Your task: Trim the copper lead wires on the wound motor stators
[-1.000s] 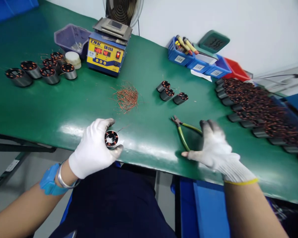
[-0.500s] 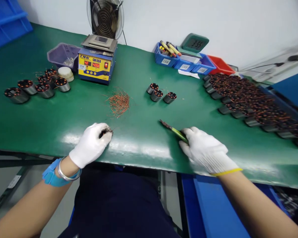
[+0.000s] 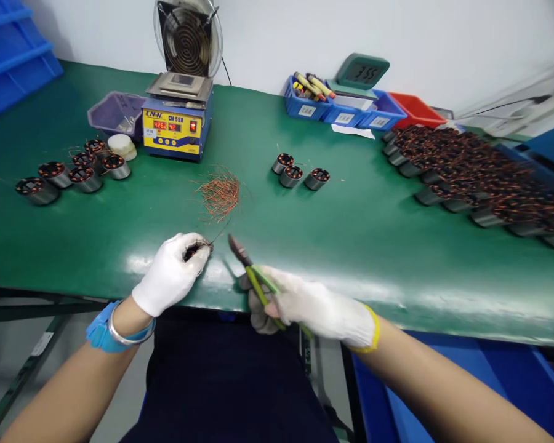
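Gloved hands bring wire cutters [image 3: 253, 278] and a wound core [image 3: 192, 251] close together at a green bench [image 3: 373, 240], the tool's tip just beside a jutting wire [image 3: 220, 232] but apparently not touching it.

At lower left of centre, the left hand [image 3: 172, 268] pinches the core between thumb and curled fingers, which hide most of it; at lower centre, the right hand [image 3: 295, 300] wraps its fingers around the green handles. Work appears partway along: a heap of copper clippings [image 3: 220, 194] at centre suggests trimming done, while the held core's wire looks uncut and the bristling cores [image 3: 480, 169] massed at right seem left to do.
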Demonstrator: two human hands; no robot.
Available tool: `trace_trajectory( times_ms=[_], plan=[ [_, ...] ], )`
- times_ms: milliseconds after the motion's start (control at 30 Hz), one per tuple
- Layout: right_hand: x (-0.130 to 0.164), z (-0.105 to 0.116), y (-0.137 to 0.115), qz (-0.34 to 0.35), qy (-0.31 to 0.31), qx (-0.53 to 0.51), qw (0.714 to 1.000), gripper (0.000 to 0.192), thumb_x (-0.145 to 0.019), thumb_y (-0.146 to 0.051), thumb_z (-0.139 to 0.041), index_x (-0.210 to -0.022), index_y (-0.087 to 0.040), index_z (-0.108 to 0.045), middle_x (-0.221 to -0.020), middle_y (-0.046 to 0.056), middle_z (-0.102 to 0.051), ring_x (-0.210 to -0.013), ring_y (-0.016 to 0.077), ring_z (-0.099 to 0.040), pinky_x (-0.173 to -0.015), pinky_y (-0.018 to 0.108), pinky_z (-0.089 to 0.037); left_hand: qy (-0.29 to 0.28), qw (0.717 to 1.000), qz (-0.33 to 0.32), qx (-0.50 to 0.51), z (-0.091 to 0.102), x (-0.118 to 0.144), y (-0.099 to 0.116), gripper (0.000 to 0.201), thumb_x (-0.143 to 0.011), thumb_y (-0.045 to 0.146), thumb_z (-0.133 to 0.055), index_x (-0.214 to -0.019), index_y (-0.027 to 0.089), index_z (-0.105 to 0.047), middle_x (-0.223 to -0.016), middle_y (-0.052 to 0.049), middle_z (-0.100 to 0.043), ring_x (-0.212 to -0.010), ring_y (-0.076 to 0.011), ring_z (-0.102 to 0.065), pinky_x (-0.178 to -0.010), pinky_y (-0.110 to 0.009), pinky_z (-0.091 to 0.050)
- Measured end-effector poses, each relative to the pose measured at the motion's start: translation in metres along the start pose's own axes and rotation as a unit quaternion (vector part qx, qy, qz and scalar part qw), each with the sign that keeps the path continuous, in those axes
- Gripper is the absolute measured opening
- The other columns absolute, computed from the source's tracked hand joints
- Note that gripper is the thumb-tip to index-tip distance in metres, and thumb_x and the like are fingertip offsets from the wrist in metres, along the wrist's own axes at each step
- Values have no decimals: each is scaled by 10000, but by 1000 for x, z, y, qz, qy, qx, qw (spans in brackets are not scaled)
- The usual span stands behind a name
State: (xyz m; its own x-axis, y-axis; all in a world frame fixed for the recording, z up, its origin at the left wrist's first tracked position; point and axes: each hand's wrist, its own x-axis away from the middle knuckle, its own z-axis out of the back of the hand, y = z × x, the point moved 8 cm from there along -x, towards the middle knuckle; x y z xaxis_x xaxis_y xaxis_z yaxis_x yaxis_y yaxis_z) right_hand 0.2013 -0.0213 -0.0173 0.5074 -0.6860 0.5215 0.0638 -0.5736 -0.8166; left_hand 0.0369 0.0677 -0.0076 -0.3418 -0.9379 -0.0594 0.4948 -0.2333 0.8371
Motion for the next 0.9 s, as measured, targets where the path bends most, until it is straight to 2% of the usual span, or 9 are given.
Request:
trace_trajectory(
  times_ms=[67, 200, 367, 500, 600, 700, 767, 833, 900],
  plan=[
    [-3, -8, 1, -49, -25, 16, 998, 498, -695, -375, -696, -1097, -182, -475, -846, 20, -594, -676, 143, -622, -606, 273, -499, 4, 1000, -5, -2, 0, -1, -1, 175, -885, 310, -522, -795, 193, -616, -611, 29, -562, -533, -131, -501, -583, -270, -406],
    [-7, -7, -7, -68, -46, 92, 992, 443, -726, -396, -695, -1055, -185, -485, -787, 9, -613, -625, 124, -585, -519, 218, -452, 4, 1000, -10, -10, 1, -1, -1, 188, -881, 317, -524, -832, 185, -648, -701, 4, -594, -588, -140, -532, -621, -285, -430],
    [-12, -4, -14, -86, -10, 152, 985, 304, -778, -322, -643, -1007, -195, -488, -699, -9, -615, -581, 124, -566, -477, 203, -420, -18, 999, -20, -29, 3, -3, 6, 187, -858, 298, -520, -822, 188, -666, -731, -9, -617, -661, -163, -569, -659, -302, -446],
    [-15, -3, -14, -81, 11, 161, 984, 221, -802, -270, -590, -980, -195, -482, -589, -59, -536, -479, 99, -507, -442, 199, -406, -31, 999, -12, -43, 1, -4, 7, 199, -847, 303, -507, -764, 194, -652, -710, -14, -624, -702, -184, -596, -691, -321, -470],
    [-16, 0, -9, -66, 5, 151, 986, 240, -801, -304, -613, -974, -191, -491, -584, -65, -517, -472, 102, -517, -453, 215, -438, 34, 996, 3, -85, 11, 2, 5, 221, -783, 359, -602, -896, 176, -653, -869, -55, -672, -818, -222, -637, -771, -358, -502],
    [-24, 9, -8, -32, 8, 88, 996, 327, -782, -381, -658, -983, -192, -483, -628, -45, -548, -489, 108, -543, -453, 214, -422, 113, 977, 10, -181, 24, 17, 3, 539, -635, 440, -747, -1063, 144, -607, -1034, -115, -652, -925, -289, -642, -831, -412, -513],
    [-35, 18, -15, 11, 27, -11, 1000, 425, -719, -419, -715, -978, -202, -457, -712, -25, -586, -526, 115, -576, -498, 246, -466, 94, 969, 3, -227, 24, 26, 0, 502, -657, 450, -737, -1044, 157, -609, -1000, -106, -649, -894, -292, -648, -799, -417, -521],
    [-49, 26, -26, 44, 46, -82, 995, 515, -638, -423, -771, -968, -214, -437, -810, -8, -614, -575, 130, -609, -559, 298, -519, 42, 973, -43, -224, 16, 30, 3, 393, -719, 412, -701, -1016, 170, -613, -967, -90, -655, -867, -270, -656, -776, -396, -527],
    [-62, 25, -38, 56, 43, -48, 996, 541, -594, -398, -802, -957, -212, -447, -830, -3, -628, -591, 136, -614, -551, 294, -517, -5, 973, -126, -193, 8, 31, 13, 398, -737, 361, -700, -1070, 168, -598, -1008, -95, -659, -896, -251, -657, -793, -374, -531]
  ],
)
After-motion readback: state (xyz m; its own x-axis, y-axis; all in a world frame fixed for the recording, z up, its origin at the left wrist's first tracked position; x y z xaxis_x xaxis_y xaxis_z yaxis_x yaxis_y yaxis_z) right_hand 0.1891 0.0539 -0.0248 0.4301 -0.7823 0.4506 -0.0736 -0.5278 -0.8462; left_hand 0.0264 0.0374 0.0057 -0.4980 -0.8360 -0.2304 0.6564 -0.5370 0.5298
